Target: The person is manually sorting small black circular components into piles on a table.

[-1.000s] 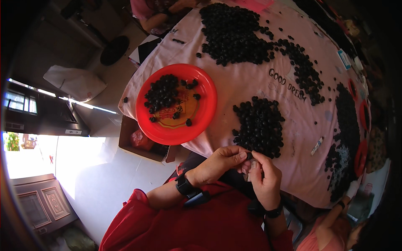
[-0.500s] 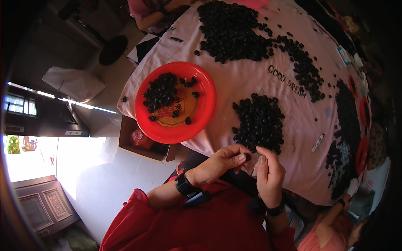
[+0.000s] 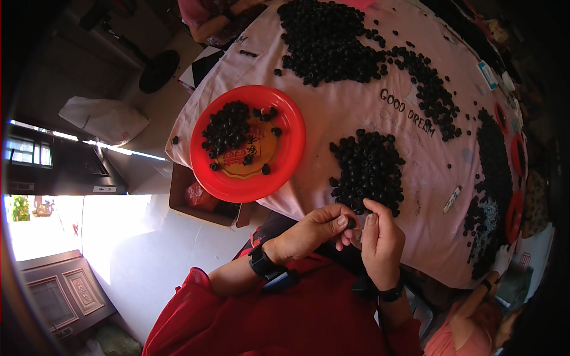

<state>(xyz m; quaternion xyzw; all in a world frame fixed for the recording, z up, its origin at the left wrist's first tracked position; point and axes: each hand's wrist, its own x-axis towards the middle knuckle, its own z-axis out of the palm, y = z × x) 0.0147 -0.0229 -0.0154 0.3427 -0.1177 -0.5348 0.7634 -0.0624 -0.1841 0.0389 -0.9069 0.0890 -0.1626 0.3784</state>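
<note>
My left hand (image 3: 312, 234) pinches a small black round piece (image 3: 351, 223) between thumb and fingertips. Close beside it, my right hand (image 3: 382, 243) has its thumb and forefinger pressed together. A small clear or pale bit shows between the two hands, too small to name. Just beyond my fingers lies a heap of black round pieces (image 3: 367, 166) with holes in some of them. To the left, a red plate (image 3: 291, 163) with a yellow printed centre bears a smaller cluster of the same pieces (image 3: 227, 127).
A pink printed cloth (image 3: 320, 113) covers the table. Bigger black heaps (image 3: 326, 44) lie at the far side and right. A white tube (image 3: 452, 200) lies to the right. Below the left edge stands a cardboard box (image 3: 205, 218). Other people sit at the far left and lower right.
My hands stay almost in place, with slight finger movement; the black piece in my left hand shows more clearly. At the lower right, another person's gloved hand has shifted slightly up.
</note>
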